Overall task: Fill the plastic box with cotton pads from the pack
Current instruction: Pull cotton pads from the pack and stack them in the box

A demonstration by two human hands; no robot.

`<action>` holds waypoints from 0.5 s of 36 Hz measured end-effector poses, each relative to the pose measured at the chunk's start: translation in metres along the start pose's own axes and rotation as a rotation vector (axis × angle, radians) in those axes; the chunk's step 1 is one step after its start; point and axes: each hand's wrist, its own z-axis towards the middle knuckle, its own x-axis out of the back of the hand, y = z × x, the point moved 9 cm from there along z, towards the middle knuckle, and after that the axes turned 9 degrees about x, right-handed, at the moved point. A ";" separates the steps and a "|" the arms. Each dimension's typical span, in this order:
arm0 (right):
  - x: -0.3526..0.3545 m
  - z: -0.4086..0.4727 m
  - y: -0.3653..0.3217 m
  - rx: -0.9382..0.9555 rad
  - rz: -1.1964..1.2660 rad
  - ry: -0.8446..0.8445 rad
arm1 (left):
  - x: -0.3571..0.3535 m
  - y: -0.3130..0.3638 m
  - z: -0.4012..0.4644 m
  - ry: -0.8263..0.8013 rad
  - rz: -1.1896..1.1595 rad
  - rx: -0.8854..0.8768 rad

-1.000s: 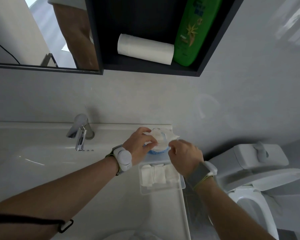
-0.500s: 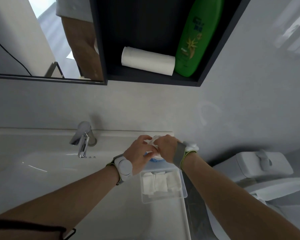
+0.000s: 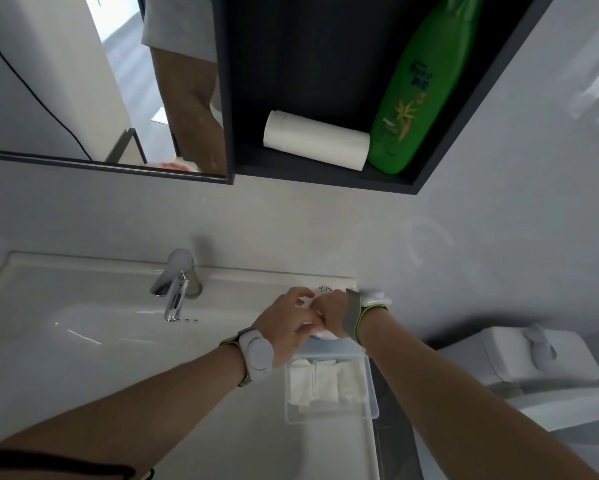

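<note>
Just right of centre frame, I have my left hand (image 3: pixel 284 329) gripping the soft, crinkly pack (image 3: pixel 320 296) while my right hand (image 3: pixel 332 315) fingers pinch inside for feather-light pads I judge best taken by the edges, above the plastic box (image 3: pixel 369 386).

Both hands (image 3: pixel 308 320) grip pack (image 3: pixel 322 293); box (image 3: pixel 367 393) nearer.

A second ago the right hand (image 3: pixel 332 315) hovered above the plastic box (image 3: pixel 331 386), but it has since crossed to the pack (image 3: pixel 320 306) at the sink's back right corner, meeting the left hand (image 3: pixel 284 329) there.
</note>
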 end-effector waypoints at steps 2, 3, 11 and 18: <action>-0.004 0.005 0.003 -0.015 0.003 0.010 | 0.002 0.001 0.000 0.001 0.007 -0.001; -0.004 0.007 0.003 -0.005 -0.018 0.016 | 0.002 0.001 0.000 0.001 0.012 -0.002; -0.011 0.005 -0.002 0.069 -0.111 -0.074 | -0.002 0.000 -0.002 0.002 0.058 -0.020; -0.016 0.004 0.000 0.078 -0.130 -0.118 | -0.002 0.002 -0.005 0.014 0.063 -0.032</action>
